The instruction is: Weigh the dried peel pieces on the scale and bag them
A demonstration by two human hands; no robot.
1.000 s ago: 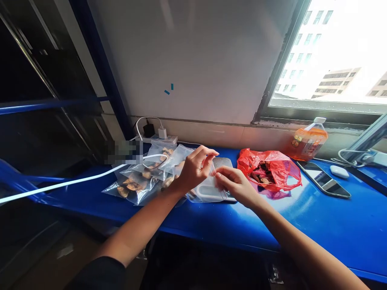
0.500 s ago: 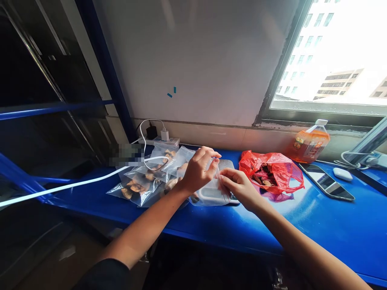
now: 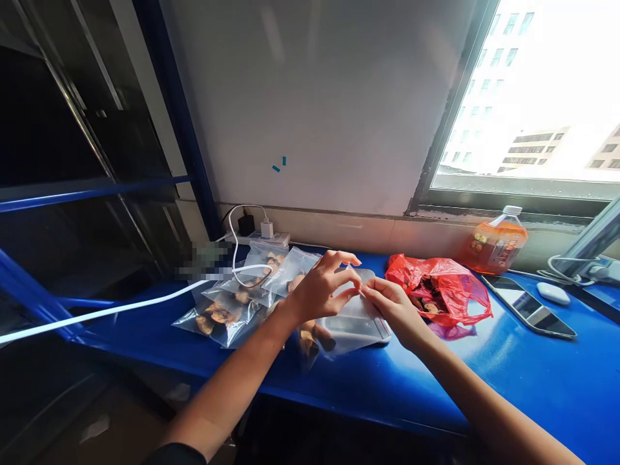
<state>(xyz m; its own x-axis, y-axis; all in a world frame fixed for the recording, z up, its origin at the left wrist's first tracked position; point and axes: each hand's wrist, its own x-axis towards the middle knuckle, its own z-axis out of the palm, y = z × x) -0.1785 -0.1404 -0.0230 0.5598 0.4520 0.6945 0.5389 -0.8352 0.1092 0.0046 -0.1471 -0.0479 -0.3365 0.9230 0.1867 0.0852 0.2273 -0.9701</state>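
Note:
A clear zip-lock bag (image 3: pixel 349 330) with brown dried slices in its left end hangs from my hands over the desk. My left hand (image 3: pixel 322 287) arches above it, with thumb and fingertips pinched at the bag's upper edge. Close beside it, my right hand (image 3: pixel 393 303) pinches the same edge near the zip strip. Beneath the bag lies a pale flat object with rounded corners, mostly covered. Several filled zip bags (image 3: pixel 220 313) of dried brown pieces lie to the left of my left hand.
Right of my hands sits an open red plastic bag (image 3: pixel 448 278) with dark dried pieces. Behind it stands an orange drink bottle (image 3: pixel 498 242); a phone (image 3: pixel 530 307) and white earbud case (image 3: pixel 553 293) lie further right. A white cable (image 3: pixel 145 307) crosses the left side.
The bag has tilted, and its slices now show at the left end below my left hand. My fingertips have come closer together at its edge. The view has shifted slightly upward.

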